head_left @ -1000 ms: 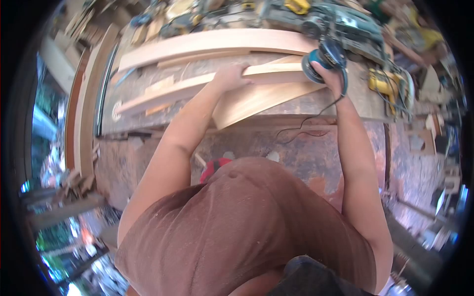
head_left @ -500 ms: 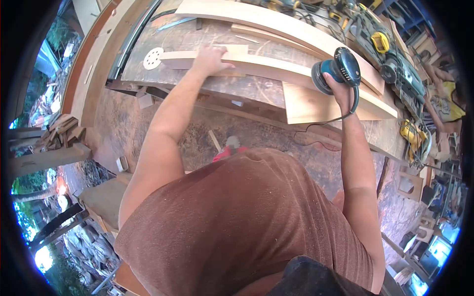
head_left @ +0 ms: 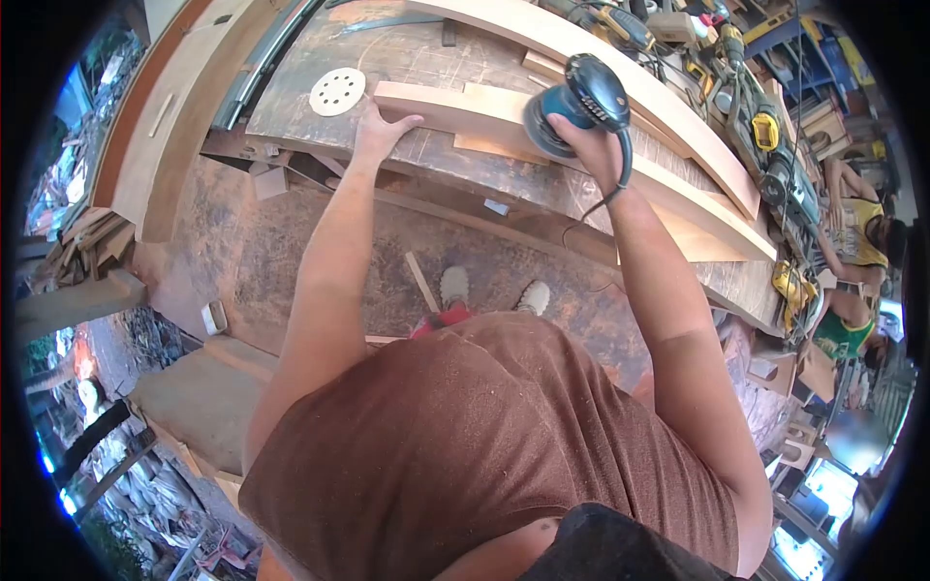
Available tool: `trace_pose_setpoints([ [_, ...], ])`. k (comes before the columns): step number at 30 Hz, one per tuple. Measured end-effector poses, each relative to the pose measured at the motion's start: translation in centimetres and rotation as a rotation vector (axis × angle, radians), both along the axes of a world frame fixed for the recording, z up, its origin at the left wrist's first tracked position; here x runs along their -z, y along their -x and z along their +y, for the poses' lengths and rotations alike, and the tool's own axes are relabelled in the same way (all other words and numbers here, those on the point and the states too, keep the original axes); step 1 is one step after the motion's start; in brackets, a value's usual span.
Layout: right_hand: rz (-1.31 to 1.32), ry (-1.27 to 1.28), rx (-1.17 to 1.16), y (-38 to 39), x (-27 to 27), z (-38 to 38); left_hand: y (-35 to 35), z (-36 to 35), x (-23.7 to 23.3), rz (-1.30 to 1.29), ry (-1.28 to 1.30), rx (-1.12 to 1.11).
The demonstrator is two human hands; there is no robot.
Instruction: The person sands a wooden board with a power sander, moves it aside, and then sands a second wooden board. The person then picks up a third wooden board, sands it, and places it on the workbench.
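A teal and black sander [head_left: 593, 95] is gripped in my right hand [head_left: 588, 145], its pad on the long pale board [head_left: 668, 182]. At the left end of that board is my left hand [head_left: 383, 131], thumb spread away from the fingers; the fingertips reach round the board's end and are partly hidden. Just left of it a round sanding disc [head_left: 337, 91] with holes lies on the worn workbench [head_left: 291, 107]. Thin pale wood pieces [head_left: 499, 147] show beneath the board.
A second long board [head_left: 581, 56] lies farther back. Power tools and cables, among them a yellow and black tool [head_left: 765, 131] and a yellow drill [head_left: 792, 289], crowd the bench's right side. Other people [head_left: 857, 232] are at the far right. My shoes [head_left: 454, 285] show below.
My right hand and the sander have moved left along the board. My left hand has shifted left to the board's end, near the disc. The camera view has shifted slightly.
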State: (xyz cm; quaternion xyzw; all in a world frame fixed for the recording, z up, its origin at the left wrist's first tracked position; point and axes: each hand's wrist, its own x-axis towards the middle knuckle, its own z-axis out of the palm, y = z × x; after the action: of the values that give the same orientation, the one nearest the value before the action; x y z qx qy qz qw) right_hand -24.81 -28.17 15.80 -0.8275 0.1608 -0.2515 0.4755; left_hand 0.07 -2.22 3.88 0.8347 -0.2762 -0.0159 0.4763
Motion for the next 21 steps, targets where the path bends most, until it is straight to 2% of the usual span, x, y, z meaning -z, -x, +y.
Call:
trace_pose_setpoints([
  [1, -0.008, -0.048, -0.029, -1.0, 0.2, 0.8, 0.2, -0.1, 0.4, 0.096, 0.073, 0.006],
  [5, -0.054, -0.106, -0.143, -4.9, 0.1, 4.1, -0.8, -0.4, 2.3, 0.015, -0.012, -0.048],
  [9, -0.077, -0.259, -0.224, -8.0, 0.9, 6.0, -1.0, -0.1, 1.2, 0.005, -0.059, -0.038],
  [10, -0.112, -0.219, -0.198, -8.4, 1.0, 6.2, -1.0, -0.1, 1.3, -0.002, -0.016, -0.017],
  [15, -0.057, -0.255, -0.204, -7.5, 0.8, 6.1, -0.8, -0.1, 1.3, -0.010, 0.034, 0.009],
  [18, -0.021, -0.134, -0.158, -5.8, 0.9, 4.6, -0.4, -0.1, 0.7, -0.017, 0.033, 0.006],
  [21, -0.010, -0.150, -0.078, -3.0, -0.7, 3.8, -0.5, -0.2, 1.1, -0.046, 0.036, 0.002],
])
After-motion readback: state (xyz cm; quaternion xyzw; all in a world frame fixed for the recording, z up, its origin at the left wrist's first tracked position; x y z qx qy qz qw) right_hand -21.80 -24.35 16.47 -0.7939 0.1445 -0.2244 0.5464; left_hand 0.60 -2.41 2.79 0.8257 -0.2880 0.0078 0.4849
